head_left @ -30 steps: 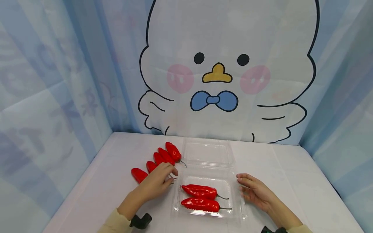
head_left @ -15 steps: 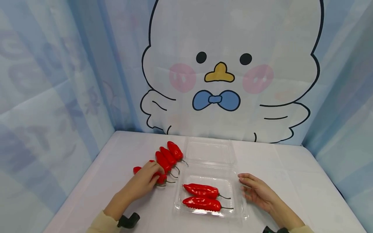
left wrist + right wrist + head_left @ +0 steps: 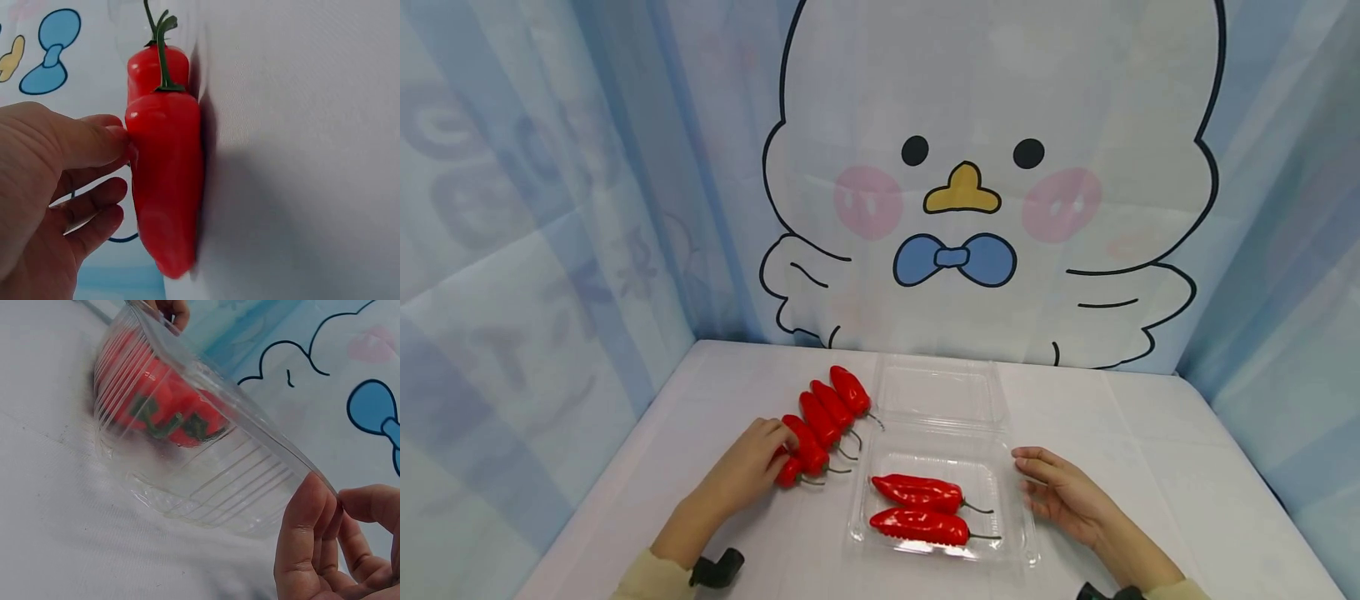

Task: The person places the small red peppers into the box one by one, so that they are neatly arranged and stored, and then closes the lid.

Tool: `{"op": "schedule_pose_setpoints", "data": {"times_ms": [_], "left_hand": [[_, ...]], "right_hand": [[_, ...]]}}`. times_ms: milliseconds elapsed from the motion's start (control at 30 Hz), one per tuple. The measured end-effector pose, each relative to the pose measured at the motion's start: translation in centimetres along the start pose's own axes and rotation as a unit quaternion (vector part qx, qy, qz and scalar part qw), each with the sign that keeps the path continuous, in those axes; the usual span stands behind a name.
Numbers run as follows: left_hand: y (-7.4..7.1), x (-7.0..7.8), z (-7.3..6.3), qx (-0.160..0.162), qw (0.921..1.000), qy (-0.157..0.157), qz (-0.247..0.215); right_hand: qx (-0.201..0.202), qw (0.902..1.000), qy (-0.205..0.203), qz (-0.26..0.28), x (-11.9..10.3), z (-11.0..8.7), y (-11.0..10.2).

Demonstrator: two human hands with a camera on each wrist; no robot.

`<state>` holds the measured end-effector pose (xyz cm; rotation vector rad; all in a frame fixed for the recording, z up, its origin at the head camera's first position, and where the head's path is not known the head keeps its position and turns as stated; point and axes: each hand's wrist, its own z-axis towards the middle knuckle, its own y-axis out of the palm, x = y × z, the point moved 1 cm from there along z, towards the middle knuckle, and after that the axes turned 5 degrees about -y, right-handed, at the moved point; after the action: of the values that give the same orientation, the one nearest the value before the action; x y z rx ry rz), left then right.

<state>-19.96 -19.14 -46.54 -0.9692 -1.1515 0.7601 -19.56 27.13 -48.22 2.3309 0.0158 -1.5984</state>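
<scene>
Several red chili peppers with green stems lie in a slanting row on the left of the table, in the head view. My left hand (image 3: 745,471) is over the nearest pepper (image 3: 788,472), covering part of it. In the left wrist view, the thumb touches this pepper (image 3: 165,162) on its upper side, while the other fingers hang loosely bent. Two more peppers (image 3: 917,492) lie side by side in the clear plastic clamshell container (image 3: 859,533), stems to the right. My right hand (image 3: 1063,500) pinches the container's rim between thumb and fingers, clearest in the right wrist view (image 3: 331,544).
The container's lid (image 3: 936,396) lies folded back toward the rear of the white table (image 3: 1150,450). Behind the table hangs a curtain (image 3: 970,317) printed with a cartoon bird. Blue-white curtains (image 3: 542,292) stand at both sides.
My left hand has moved left along the row of peppers, from beside the container to the nearest pepper, uncovering others. The right hand and the two peppers in the container stay in place.
</scene>
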Motion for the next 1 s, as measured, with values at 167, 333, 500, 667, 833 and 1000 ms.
{"op": "schedule_pose_setpoints", "data": {"times_ms": [167, 333, 500, 667, 833, 1000], "left_hand": [[-0.3, -0.6, -0.4, 0.001, 0.9997, 0.003, 0.023], [-0.9, -1.2, -0.6, -0.003, 0.9988, 0.023, 0.042], [-1.2, -1.6, -0.7, -0.026, 0.9973, 0.026, 0.063], [-1.1, -1.7, -0.9, -0.02, 0.9961, 0.032, 0.08], [-1.2, -1.7, -1.0, -0.012, 0.9968, 0.013, 0.078], [-1.5, -1.3, -1.1, -0.03, 0.9971, -0.005, 0.07]], "right_hand": [[-0.003, 1.0, 0.0, -0.006, 0.0, 0.0, 0.0], [0.004, 1.0, 0.002, -0.006, 0.0, 0.1, -0.1], [0.014, 0.9998, 0.007, -0.008, -0.1, 0.3, -0.1], [0.021, 0.9997, 0.01, -0.011, -0.1, 0.3, 0.0], [0.023, 0.9996, 0.012, -0.013, -0.2, 0.2, 0.1], [0.025, 0.9995, 0.011, -0.013, -0.3, 0.2, 0.2]]}}
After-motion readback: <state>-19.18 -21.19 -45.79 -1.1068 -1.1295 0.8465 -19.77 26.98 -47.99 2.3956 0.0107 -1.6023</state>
